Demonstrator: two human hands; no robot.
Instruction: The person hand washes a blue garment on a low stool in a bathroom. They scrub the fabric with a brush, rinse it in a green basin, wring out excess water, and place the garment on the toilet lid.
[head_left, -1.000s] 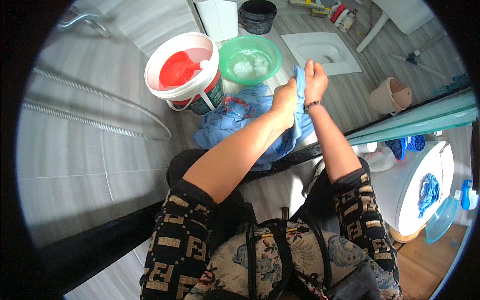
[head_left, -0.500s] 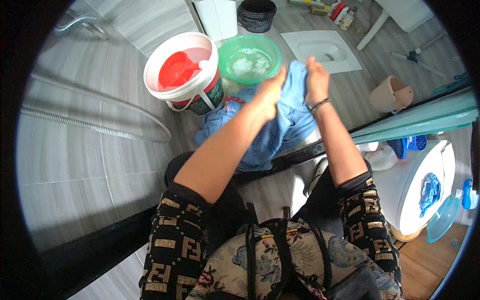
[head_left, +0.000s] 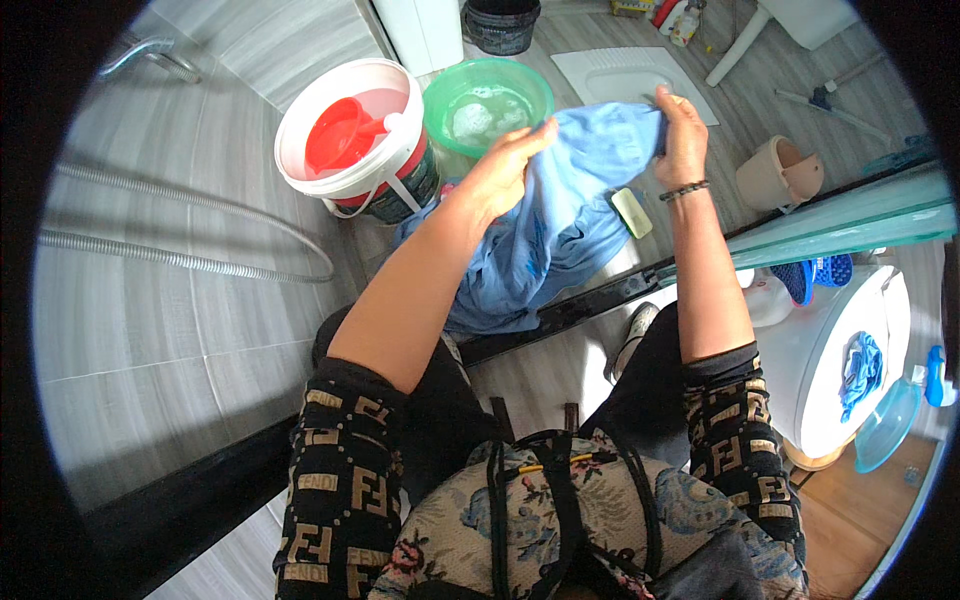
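Observation:
My left hand and my right hand are closed on a light blue cloth garment, which they stretch between them. The rest of the garment hangs down and lies bunched on the floor by the dark sill. A pale green block, which looks like a bar of laundry soap, rests at the garment's right side, below my right hand. Beyond my left hand stands a green basin of sudsy water. To its left is a white bucket with a red dipper in it.
A squat toilet pan is set in the floor beyond my hands. Behind the basin stands a black bucket. On the right are a beige pail, a glass panel edge and a white washing machine. A shower hose hangs left.
My hands have moved apart, the right one to the right and the left one slightly left, spreading the garment between them. The pale green block has come into sight.

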